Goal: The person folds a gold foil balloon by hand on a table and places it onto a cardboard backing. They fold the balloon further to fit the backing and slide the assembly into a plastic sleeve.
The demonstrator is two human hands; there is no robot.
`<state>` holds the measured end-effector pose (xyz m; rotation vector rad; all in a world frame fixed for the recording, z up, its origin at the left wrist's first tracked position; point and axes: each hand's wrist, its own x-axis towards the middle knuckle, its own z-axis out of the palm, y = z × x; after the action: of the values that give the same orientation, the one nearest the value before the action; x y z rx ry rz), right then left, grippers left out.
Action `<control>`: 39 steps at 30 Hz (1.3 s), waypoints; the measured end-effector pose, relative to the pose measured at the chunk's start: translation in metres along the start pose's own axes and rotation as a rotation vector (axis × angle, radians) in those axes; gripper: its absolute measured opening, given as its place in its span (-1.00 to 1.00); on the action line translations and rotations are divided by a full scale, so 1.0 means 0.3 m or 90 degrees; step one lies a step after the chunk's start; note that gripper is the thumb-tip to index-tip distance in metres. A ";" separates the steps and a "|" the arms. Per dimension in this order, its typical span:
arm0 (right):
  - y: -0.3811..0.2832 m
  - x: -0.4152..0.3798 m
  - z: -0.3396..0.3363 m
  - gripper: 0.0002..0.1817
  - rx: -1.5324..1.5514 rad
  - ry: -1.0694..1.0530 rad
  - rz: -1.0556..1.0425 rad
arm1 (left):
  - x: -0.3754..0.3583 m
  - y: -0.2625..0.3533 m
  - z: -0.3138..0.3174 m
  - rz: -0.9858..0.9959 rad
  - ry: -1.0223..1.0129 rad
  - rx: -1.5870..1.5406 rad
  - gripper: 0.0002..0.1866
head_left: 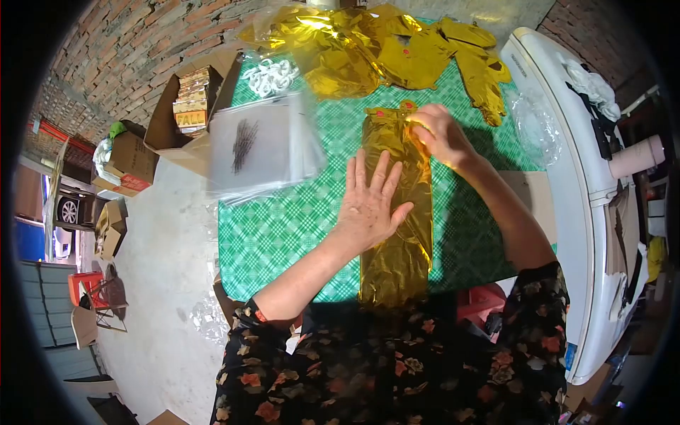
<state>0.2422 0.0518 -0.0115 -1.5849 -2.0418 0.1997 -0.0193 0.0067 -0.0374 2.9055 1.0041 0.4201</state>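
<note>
A long gold foil balloon [395, 265] lies flat on the green checked tablecloth [269, 244], its lower end at the table's near edge. Two small red spots show at its top. My left hand [367, 207] rests palm down on the balloon's left middle part, fingers spread. At its upper right edge, my right hand [443, 136] is closed, with gold foil pinched at the fingertips. More flat gold foil balloons [354, 57] are heaped at the far edge of the table.
A stack of clear plastic bags [265, 149] lies on the left, below a pile of white coils [270, 76]. Beyond the left edge stands an open cardboard box [166, 134]. A white fridge [567, 177] lines the right. Crumpled clear plastic [536, 126] lies nearby.
</note>
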 end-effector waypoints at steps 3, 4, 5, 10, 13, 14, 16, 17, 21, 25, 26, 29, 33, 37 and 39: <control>0.031 -0.021 -0.054 -0.70 -0.009 0.002 0.069 | -0.001 -0.002 0.007 0.008 0.007 -0.004 -0.23; 0.036 -0.022 -0.069 -0.69 0.094 -0.043 0.170 | -0.001 -0.002 0.007 0.010 0.005 -0.003 -0.24; 0.039 -0.020 -0.079 -0.67 0.197 -0.089 0.270 | 0.000 -0.002 0.007 0.011 0.002 -0.001 -0.24; 0.068 0.025 -0.085 -0.61 0.131 -0.125 0.189 | -0.002 -0.005 0.007 0.017 0.008 0.001 -0.25; 0.069 0.060 -0.086 -0.62 0.067 -0.192 0.213 | -0.004 -0.006 0.000 0.022 0.008 0.006 -0.24; 0.073 0.076 -0.088 -0.62 0.036 -0.222 0.227 | -0.003 -0.006 -0.001 0.022 0.008 0.002 -0.24; 0.077 0.108 -0.088 -0.64 0.051 -0.282 0.274 | -0.002 -0.005 -0.004 0.023 0.006 0.002 -0.24; 0.069 0.124 -0.088 -0.64 0.058 -0.313 0.296 | -0.003 -0.005 -0.007 0.024 0.004 0.006 -0.24; 0.047 0.181 -0.115 -0.68 0.127 -0.368 0.371 | -0.004 -0.005 -0.005 0.025 -0.005 0.015 -0.24; 0.055 0.208 -0.118 -0.73 0.161 -0.364 0.333 | -0.002 -0.007 -0.004 0.025 -0.015 0.018 -0.25; 0.058 0.215 -0.113 -0.75 0.146 -0.358 0.331 | -0.002 -0.007 -0.002 0.026 -0.010 0.018 -0.25; 0.051 0.241 -0.106 -0.73 0.174 -0.417 0.414 | -0.003 -0.007 -0.004 0.031 -0.006 0.014 -0.26; -0.003 0.239 -0.100 -0.62 0.195 -0.382 0.444 | -0.003 -0.008 -0.010 0.034 -0.001 0.008 -0.27; -0.007 0.231 -0.085 -0.61 0.260 -0.350 0.416 | -0.002 -0.009 -0.008 0.036 0.003 0.003 -0.27; -0.005 0.211 -0.084 -0.64 0.296 -0.306 0.360 | -0.003 -0.009 -0.006 0.034 -0.002 0.003 -0.27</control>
<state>0.2433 0.1052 0.0308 -1.8693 -1.6145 1.2679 -0.0221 0.0083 -0.0362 2.9416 0.9287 0.4152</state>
